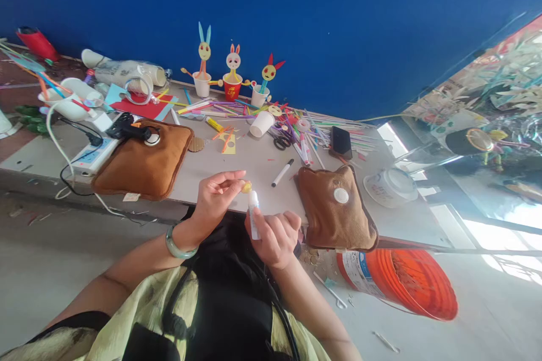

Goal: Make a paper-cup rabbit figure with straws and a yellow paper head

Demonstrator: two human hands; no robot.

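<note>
My left hand (218, 194) pinches a small yellow paper piece (246, 186) between thumb and fingertips, over the table's front edge. Just below it, my right hand (275, 237) is closed round a white tube (253, 211) that looks like a glue stick and points upward. The tube's top sits right beside the yellow piece; whether they touch I cannot tell. A black-and-white marker (283, 173) lies on the table beyond my right hand. Ahead of my left hand is a yellow paper scrap (229, 144) with round cut-outs.
Brown cushion-like warmers (148, 166) (336, 214) flank the work spot. Three paper-cup rabbit figures (232, 76) stand by the blue wall. Coloured sticks, scissors (282, 142), a white cup (262, 123) and a phone (341, 142) lie behind. An orange bucket (406, 282) lies tipped on the floor.
</note>
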